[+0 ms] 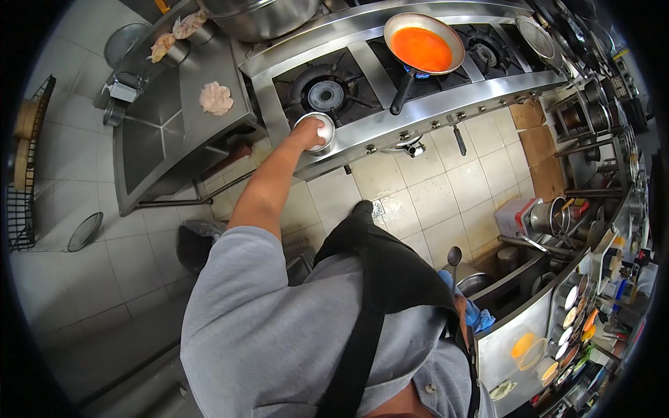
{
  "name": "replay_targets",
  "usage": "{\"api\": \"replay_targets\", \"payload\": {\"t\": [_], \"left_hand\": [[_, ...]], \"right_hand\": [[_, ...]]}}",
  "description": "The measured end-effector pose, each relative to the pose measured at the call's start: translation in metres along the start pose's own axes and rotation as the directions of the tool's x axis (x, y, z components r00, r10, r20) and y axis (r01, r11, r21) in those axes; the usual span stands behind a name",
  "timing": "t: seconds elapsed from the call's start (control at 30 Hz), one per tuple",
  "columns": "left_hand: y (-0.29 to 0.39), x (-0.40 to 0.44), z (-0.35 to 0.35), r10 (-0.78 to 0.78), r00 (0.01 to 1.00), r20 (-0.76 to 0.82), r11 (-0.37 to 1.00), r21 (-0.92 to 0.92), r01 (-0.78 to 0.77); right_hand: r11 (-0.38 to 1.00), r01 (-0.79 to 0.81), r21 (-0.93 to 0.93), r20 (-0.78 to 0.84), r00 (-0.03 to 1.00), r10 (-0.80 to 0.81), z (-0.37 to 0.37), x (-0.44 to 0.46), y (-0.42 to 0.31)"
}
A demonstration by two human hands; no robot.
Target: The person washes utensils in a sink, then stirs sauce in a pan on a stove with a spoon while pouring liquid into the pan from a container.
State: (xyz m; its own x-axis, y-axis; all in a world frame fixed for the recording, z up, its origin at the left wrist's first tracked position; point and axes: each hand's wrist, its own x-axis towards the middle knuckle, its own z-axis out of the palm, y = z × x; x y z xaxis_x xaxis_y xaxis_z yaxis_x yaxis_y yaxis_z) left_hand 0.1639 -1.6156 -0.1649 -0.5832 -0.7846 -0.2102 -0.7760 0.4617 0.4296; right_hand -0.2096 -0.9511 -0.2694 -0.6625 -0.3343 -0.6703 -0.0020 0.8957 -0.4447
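My left hand (309, 134) reaches into a round metal container (330, 145) with white contents at the stove's front edge. Its fingers look curled together at the white contents, and their tips are hidden. Low on the right side, my right hand (460, 306) is mostly hidden beside my body. A dark spoon (454, 256) stands up from it, bowl uppermost, and a blue cloth (481, 318) lies against it. On the stove, a pan (456, 52) of orange-red liquid sits over a blue flame, its black handle pointing toward me.
Left of the stove, a pale raw-looking piece (216, 99) lies on a steel counter (198, 59) beside a sink (150, 143). A large pot (258, 17) stands behind. At right are a red-and-white tin (514, 217), shelves of pans and a counter (498, 348) with food containers.
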Motion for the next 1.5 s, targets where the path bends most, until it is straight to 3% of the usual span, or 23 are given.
{"api": "replay_targets", "payload": {"t": [0.1,0.2,0.33,0.43,0.53,0.63,0.73,0.9,1.33,1.5], "left_hand": [[-0.001,-0.001,-0.002,-0.049,0.998,-0.029,0.998,-0.049,0.048],[-0.001,-0.001,-0.011,-0.095,0.996,0.000,0.988,-0.126,0.094],[-0.012,-0.002,-0.013,-0.057,0.998,-0.014,0.983,-0.176,0.053],[0.005,-0.010,-0.026,-0.098,0.993,0.061,0.983,-0.147,0.106],[0.012,-0.015,-0.033,0.113,0.992,0.065,0.987,-0.124,-0.104],[0.018,-0.010,-0.035,0.170,0.982,0.086,0.985,0.023,-0.172],[0.019,-0.007,-0.028,0.110,0.986,0.123,0.989,0.081,-0.120],[0.019,-0.008,-0.017,0.035,0.999,0.028,0.997,0.065,-0.037],[0.023,-0.006,-0.009,0.013,0.998,-0.065,1.000,-0.018,-0.014],[0.013,-0.002,0.000,-0.029,0.995,-0.093,0.998,-0.061,0.024]], "right_hand": [[0.998,0.053,0.017,0.029,0.998,-0.054,-0.001,-0.007,-0.008],[0.993,0.112,-0.044,0.063,0.992,-0.109,-0.016,-0.044,-0.067],[0.995,0.060,-0.084,0.024,0.998,-0.058,-0.013,-0.050,-0.070],[0.997,-0.048,-0.056,0.049,0.998,0.051,-0.007,-0.042,-0.054],[0.993,-0.104,-0.052,0.082,0.991,0.108,-0.002,-0.032,-0.040],[0.997,-0.064,-0.052,0.077,0.995,0.068,0.001,-0.032,-0.037],[0.998,-0.042,-0.051,0.074,0.996,0.045,0.001,-0.033,-0.039],[0.998,-0.026,-0.049,0.073,0.997,0.030,0.001,-0.032,-0.043],[0.995,0.005,-0.101,0.050,0.999,0.000,-0.005,-0.043,-0.078],[0.997,0.002,-0.074,0.068,0.998,0.003,-0.003,-0.028,-0.054]]}}
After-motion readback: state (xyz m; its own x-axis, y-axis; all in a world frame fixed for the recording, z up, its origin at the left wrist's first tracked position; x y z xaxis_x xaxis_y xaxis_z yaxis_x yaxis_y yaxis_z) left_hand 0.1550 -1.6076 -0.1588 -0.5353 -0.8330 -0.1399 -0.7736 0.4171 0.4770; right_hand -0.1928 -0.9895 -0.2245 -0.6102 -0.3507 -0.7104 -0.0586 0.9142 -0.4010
